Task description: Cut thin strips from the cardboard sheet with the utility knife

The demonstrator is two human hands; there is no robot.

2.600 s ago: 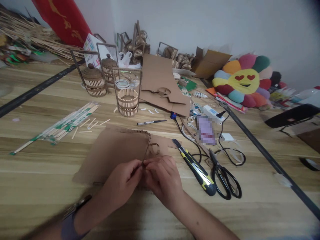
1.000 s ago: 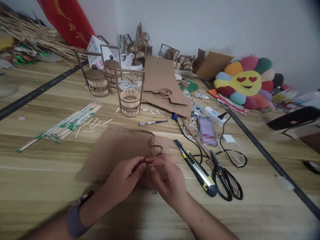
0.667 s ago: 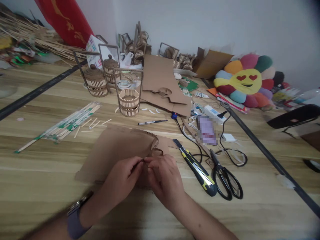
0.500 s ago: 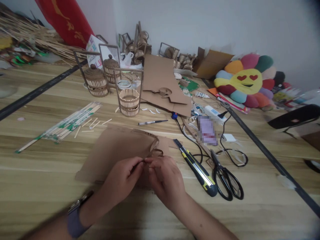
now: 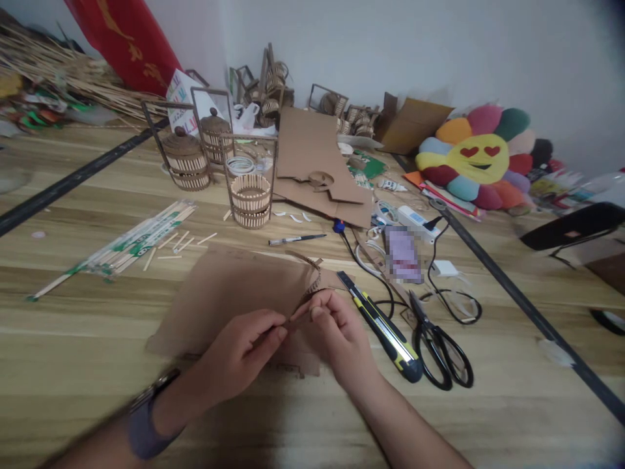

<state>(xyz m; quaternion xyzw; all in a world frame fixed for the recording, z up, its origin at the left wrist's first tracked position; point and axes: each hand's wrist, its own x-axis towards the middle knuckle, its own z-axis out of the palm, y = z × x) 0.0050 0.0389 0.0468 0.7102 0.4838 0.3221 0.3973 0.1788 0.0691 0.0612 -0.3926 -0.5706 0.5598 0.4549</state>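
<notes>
A thin brown cardboard strip point(image 5: 314, 277) curls up from between my two hands, above a flat cardboard sheet point(image 5: 229, 283). My left hand point(image 5: 247, 348) pinches one part of the strip, thumb against fingers. Close by on the right, my right hand point(image 5: 342, 332) pinches the strip further along, with its fingers bent. The section between the fingertips is small and partly hidden. A yellow-and-black utility knife point(image 5: 385, 329) and black scissors point(image 5: 442, 348) lie to the right of my right hand.
Small stick buckets point(image 5: 250, 198) with tall handles stand beyond the sheet. Bagged sticks point(image 5: 141, 238) lie at left, a pen point(image 5: 297, 240) in the middle. Cut cardboard point(image 5: 310, 146), a phone point(image 5: 403, 254), a power strip point(image 5: 416, 221) and cables are farther back and right.
My right hand has moved slightly right and up, away from my left fingertips, with the strip between them. The curled strip has shifted right. My left hand has barely moved.
</notes>
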